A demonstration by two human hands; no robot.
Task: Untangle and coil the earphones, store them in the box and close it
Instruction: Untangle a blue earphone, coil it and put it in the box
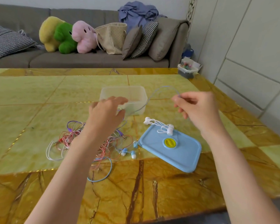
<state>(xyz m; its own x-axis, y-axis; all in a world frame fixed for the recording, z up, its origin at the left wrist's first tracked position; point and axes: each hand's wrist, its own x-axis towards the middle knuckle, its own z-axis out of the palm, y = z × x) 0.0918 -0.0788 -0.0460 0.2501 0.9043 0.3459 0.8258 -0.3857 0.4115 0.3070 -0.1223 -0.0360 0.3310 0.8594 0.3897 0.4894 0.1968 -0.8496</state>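
Your right hand [199, 109] pinches the blue earphone cable [162, 89], which arcs left into the clear box [123, 99]. Your left hand [107, 113] hovers with a loose, empty grip over the tangled earphones [90, 143] on the tabletop [39, 97].

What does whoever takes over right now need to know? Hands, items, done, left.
Right hand: pinching a light blue cord that arcs back toward the box.
Left hand: open, raised over the tangle in front of the box; whether it touches the cord I cannot tell.
Box: open, looks empty.
Lid: off, flat on the table, right of the tangle.
White earphones: bundled, lying on the lid's far edge.
Done: one white set coiled.
Left: free and coil the blue, pink and purple cords, box everything, close the lid.
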